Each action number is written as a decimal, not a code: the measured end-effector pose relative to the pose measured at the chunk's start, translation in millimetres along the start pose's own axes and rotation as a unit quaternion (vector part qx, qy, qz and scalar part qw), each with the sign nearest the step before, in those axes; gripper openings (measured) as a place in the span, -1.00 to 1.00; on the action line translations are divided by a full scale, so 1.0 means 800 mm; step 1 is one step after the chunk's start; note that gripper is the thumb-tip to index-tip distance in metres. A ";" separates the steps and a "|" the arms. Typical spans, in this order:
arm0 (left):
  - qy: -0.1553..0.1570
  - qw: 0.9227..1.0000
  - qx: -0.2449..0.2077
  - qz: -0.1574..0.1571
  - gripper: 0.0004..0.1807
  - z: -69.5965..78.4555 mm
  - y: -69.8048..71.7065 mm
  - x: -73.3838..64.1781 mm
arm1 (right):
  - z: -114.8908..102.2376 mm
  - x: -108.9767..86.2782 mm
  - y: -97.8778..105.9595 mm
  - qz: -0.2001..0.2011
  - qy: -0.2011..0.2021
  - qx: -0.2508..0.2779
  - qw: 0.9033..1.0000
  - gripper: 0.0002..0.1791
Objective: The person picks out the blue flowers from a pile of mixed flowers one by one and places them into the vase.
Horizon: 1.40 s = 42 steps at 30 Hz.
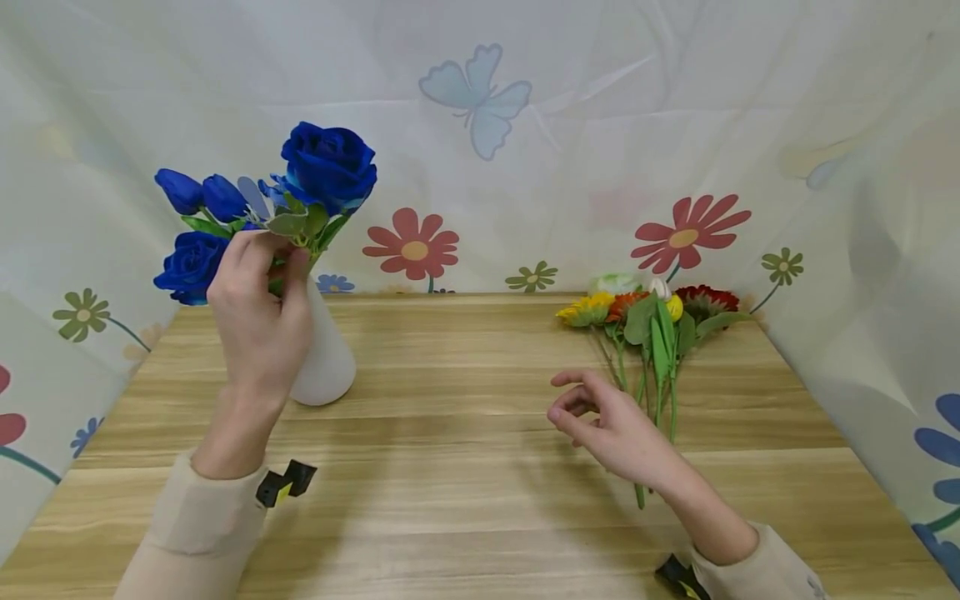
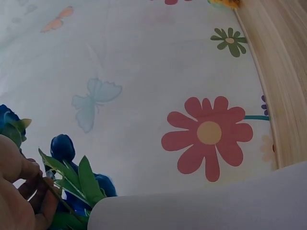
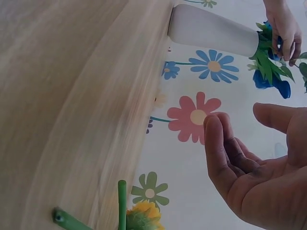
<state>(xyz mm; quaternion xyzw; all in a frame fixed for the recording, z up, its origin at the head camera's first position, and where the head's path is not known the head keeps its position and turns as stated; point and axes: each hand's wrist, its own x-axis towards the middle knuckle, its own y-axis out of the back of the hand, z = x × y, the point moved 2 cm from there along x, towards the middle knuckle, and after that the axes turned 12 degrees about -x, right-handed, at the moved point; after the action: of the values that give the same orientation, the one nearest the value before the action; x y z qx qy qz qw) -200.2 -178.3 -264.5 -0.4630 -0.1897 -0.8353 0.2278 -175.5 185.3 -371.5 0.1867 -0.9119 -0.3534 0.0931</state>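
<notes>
At the left, my left hand (image 1: 258, 308) pinches the stem of a large blue rose (image 1: 330, 167) just under its leaves, above the white vase (image 1: 326, 367). In the left wrist view, thumb and fingers close on a thin stem beside the vase's mouth. Blue tulips (image 1: 202, 196) and another blue rose (image 1: 193, 262) stand around that hand; their lower stems are hidden. My right hand (image 1: 618, 425) hovers over the stems at the right, fingers loosely bent and thumb apart. Nothing lies between its fingers in the right wrist view (image 3: 254, 167).
On the table (image 1: 450, 500) at the right lies a bunch of flowers: a yellow one (image 1: 588, 310), an orange one (image 1: 626, 306), a dark red one (image 1: 708, 302) and green stems (image 1: 660, 367). A patterned cloth (image 1: 570, 167) hangs behind the table.
</notes>
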 end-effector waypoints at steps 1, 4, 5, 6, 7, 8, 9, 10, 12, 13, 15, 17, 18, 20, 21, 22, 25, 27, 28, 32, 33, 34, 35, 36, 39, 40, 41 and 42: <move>-0.001 1.000 0.003 0.003 -0.86 0.000 0.001 0.001 | 0.000 0.000 0.000 -0.001 0.001 0.001 1.000 -0.55; -0.002 1.000 0.009 0.011 -0.87 -0.001 0.003 0.003 | 0.001 0.000 0.000 -0.002 0.003 0.000 1.000 -0.56; -0.001 1.000 0.011 0.014 -0.87 -0.002 0.003 0.003 | 0.001 0.000 0.000 -0.002 0.004 0.000 1.000 -0.56; -0.001 1.000 0.013 0.016 -0.87 -0.002 0.004 0.003 | 0.001 0.000 0.000 -0.003 0.004 -0.001 1.000 -0.56; -0.001 1.000 0.015 0.016 -0.87 -0.003 0.005 0.003 | 0.001 0.000 0.000 -0.003 0.004 0.000 1.000 -0.57; -0.004 1.000 0.018 0.018 -0.86 -0.003 0.006 0.003 | 0.001 0.000 0.000 -0.003 0.004 -0.001 1.000 -0.57; -0.007 1.000 0.020 0.022 -0.86 -0.004 0.007 0.003 | 0.001 0.000 0.000 -0.004 0.004 -0.001 1.000 -0.57; -0.011 0.999 0.024 0.027 -0.85 -0.004 0.008 0.003 | 0.001 0.000 -0.001 -0.004 0.004 -0.001 1.000 -0.56; -0.021 0.999 0.033 0.037 -0.84 -0.005 0.010 0.002 | 0.001 -0.001 0.000 -0.006 0.004 0.000 1.000 -0.56; -0.026 0.998 0.038 0.041 -0.84 -0.006 0.011 0.002 | 0.001 -0.001 0.000 -0.007 0.004 0.001 1.000 -0.56; -0.033 0.997 0.042 0.047 -0.85 -0.006 0.013 0.002 | 0.001 -0.001 0.000 -0.007 0.004 0.000 1.000 -0.56; -0.037 0.997 0.048 0.043 -0.85 -0.006 0.013 0.001 | 0.002 -0.001 0.001 -0.007 0.003 -0.001 1.000 -0.56; -0.038 0.997 0.049 0.041 -0.85 -0.005 0.013 0.002 | 0.002 -0.001 0.001 -0.007 0.003 -0.003 1.000 -0.56; -0.039 0.997 0.052 0.035 -0.85 -0.004 0.013 0.002 | 0.003 -0.001 0.002 -0.005 0.005 -0.006 1.000 -0.56; -0.038 0.997 0.053 0.032 -0.85 -0.003 0.014 0.003 | 0.003 -0.001 0.003 -0.004 0.006 -0.008 1.000 -0.56; -0.036 0.997 0.054 0.031 -0.85 -0.002 0.014 0.004 | 0.003 -0.001 0.004 -0.003 0.008 -0.011 1.000 -0.57; -0.027 0.998 0.056 0.027 -0.85 -0.001 0.016 0.006 | 0.004 -0.001 0.005 0.000 0.015 -0.019 1.000 -0.60; -0.020 0.998 0.058 0.024 -0.84 -0.001 0.018 0.007 | 0.003 -0.002 0.006 0.000 0.015 -0.026 1.000 -0.62; -0.016 0.998 0.060 0.023 -0.84 0.000 0.019 0.007 | 0.004 -0.002 0.007 0.000 0.015 -0.028 1.000 -0.63; -0.007 0.998 0.067 0.020 -0.82 0.000 0.021 0.006 | 0.004 -0.003 0.008 -0.001 0.010 -0.035 0.999 -0.64; -0.004 0.997 0.068 0.021 -0.82 0.000 0.021 0.006 | 0.004 -0.003 0.007 -0.001 0.010 -0.035 0.999 -0.64; -0.002 0.997 0.068 0.022 -0.82 0.000 0.021 0.006 | 0.004 -0.003 0.007 -0.001 0.011 -0.036 0.999 -0.64; 0.001 0.997 0.068 0.023 -0.83 -0.001 0.022 0.005 | 0.004 -0.003 0.007 -0.001 0.011 -0.037 0.999 -0.64; 0.003 0.997 0.067 0.024 -0.83 -0.001 0.023 0.005 | 0.004 -0.003 0.007 -0.001 0.012 -0.038 0.999 -0.64; 0.010 0.998 0.064 0.028 -0.84 -0.002 0.024 0.004 | 0.004 -0.003 0.006 -0.001 0.015 -0.039 0.999 -0.65; 0.010 0.998 0.064 0.027 -0.84 -0.002 0.025 0.003 | 0.004 -0.003 0.006 0.000 0.015 -0.040 0.999 -0.65; 0.011 0.998 0.064 0.026 -0.84 -0.002 0.026 0.003 | 0.004 -0.003 0.006 0.000 0.016 -0.040 0.999 -0.65; 0.011 0.998 0.065 0.025 -0.84 -0.002 0.026 0.002 | 0.004 -0.003 0.006 0.000 0.017 -0.040 0.999 -0.66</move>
<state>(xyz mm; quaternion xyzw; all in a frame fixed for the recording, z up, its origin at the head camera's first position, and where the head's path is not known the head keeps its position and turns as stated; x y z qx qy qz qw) -190.5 -196.6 -261.5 -0.4425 -0.2294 -0.8203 0.2803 -175.6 191.5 -371.2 0.1889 -0.8952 -0.3868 0.1155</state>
